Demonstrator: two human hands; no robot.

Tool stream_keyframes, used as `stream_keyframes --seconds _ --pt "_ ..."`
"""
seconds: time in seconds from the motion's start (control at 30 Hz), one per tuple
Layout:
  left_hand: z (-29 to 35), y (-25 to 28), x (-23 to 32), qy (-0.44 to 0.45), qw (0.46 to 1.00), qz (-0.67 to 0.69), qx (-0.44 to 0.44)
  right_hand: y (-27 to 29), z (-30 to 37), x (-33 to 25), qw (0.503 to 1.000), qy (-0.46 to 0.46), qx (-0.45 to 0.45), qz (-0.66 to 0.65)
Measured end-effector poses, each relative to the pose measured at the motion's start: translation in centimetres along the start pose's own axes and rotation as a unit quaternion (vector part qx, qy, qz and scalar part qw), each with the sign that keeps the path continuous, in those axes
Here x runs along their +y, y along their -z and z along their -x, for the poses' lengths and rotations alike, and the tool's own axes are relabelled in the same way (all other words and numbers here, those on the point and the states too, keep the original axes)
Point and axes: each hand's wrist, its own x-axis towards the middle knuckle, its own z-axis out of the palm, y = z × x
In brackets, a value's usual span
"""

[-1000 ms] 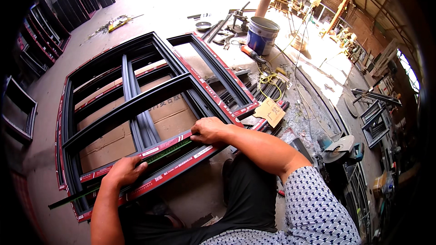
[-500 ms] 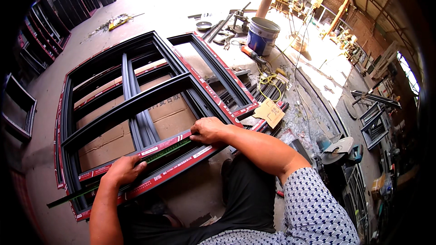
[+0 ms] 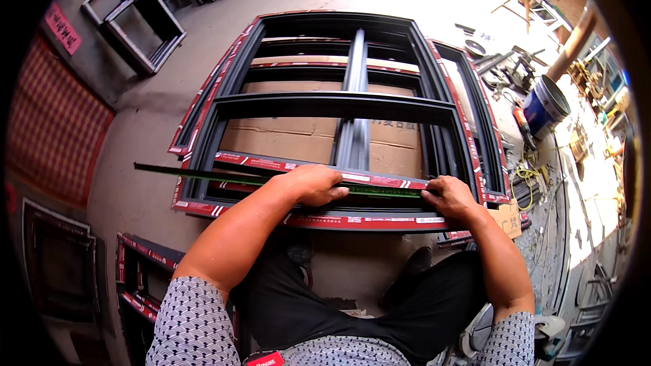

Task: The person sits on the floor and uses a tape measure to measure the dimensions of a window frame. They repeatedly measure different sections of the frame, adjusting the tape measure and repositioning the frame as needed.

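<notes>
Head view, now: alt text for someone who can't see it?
A person's left hand and right hand hold a long green strip along the near side of a black, red-edged frame, the strip's left end jutting past it. Cardboard shows through the frame; a blue bucket is at right.

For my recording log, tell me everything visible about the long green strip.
The strip is thin and dark with green along it, material unclear. It lies slightly slanted between two red-taped bars, its left end jutting past them. The left hand grips it partway along, the right hand farther right, hiding the other end.
</notes>
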Motion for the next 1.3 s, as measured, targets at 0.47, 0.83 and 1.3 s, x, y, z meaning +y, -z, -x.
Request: stream_keyframes --seconds 0.47,0.83,1.3 --pt "1.2 0.1 0.6 -0.006 1.000 0.008 0.022 -1.2 -0.1 1.4 0.998 0.027 0.048 -0.017" --pt "1.1 -0.1 -0.2 -0.009 0.999 0.019 0.026 -1.2 -0.4 1.1 0.999 0.018 0.039 -0.008" --pt "0.9 -0.2 0.1 -0.008 1.000 0.012 0.027 -1.6 -0.6 2.0 0.999 0.029 0.036 0.006"
